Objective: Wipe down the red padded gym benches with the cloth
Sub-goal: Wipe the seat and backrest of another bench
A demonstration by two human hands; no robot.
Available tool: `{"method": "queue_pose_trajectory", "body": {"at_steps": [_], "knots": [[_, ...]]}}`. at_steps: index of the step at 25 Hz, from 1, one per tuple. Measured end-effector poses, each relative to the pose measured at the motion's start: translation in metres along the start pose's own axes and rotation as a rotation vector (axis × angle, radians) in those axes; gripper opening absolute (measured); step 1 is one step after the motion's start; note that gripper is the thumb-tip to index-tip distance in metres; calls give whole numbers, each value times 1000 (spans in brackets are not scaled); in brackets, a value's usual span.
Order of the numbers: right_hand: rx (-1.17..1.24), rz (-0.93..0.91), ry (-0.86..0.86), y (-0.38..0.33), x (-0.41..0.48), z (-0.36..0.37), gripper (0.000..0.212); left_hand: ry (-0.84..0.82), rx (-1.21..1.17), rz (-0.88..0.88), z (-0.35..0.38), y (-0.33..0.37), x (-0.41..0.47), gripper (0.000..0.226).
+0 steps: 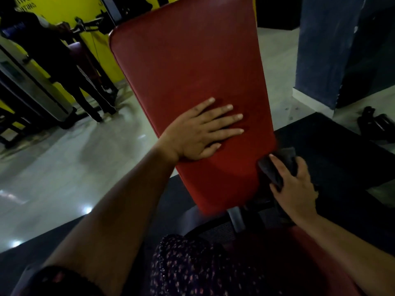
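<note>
Right hand (294, 186) grips dark cloth (284, 159), fingers curled round it, pressed to lower right edge of red bench pad (188, 67). Left hand (198, 131) flat, fingers spread, bracing pad face. Step: wiping side edge. Next, likely: cloth across face, left hand lifted clear

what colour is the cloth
The cloth is dark grey; the right hand grips it at the edge of the red bench pad. Head view.
</note>
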State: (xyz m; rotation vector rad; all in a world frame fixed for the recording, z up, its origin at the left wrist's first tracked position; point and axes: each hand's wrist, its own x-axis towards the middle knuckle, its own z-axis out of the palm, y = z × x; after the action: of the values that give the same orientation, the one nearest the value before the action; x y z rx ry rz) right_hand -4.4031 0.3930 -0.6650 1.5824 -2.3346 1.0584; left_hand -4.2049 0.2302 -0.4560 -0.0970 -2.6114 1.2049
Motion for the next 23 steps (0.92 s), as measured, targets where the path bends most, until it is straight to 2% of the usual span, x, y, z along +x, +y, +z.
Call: {"method": "queue_pose_trajectory", "body": {"at_steps": [4,5,8,10,16,18,20,23], "knots": [[306,277,-24,-13,-22,27,87,-41,104,-77,21,24,10,60],[328,280,-32,-20,-32,35,89,-49,143,-97,26,26,9,62],[222,19,-54,-39,-65,60,104,-39,169,-111,34,27,7,64],[159,-165,-81,-54,-71,71,103,-28,161,-110,34,28,7,64],[-50,-667,-53,-120,-70,84,48,-32,134,-124,33,28,8,63],[-116,-813,11,-115,-69,85,42,-38,147,-116,33,29,9,64],[-197,-918,44,-96,-69,86,47,-34,140,-117,32,30,10,64],[-271,-958,56,-50,-63,91,38,-13,116,-124,31,28,9,63]]}}
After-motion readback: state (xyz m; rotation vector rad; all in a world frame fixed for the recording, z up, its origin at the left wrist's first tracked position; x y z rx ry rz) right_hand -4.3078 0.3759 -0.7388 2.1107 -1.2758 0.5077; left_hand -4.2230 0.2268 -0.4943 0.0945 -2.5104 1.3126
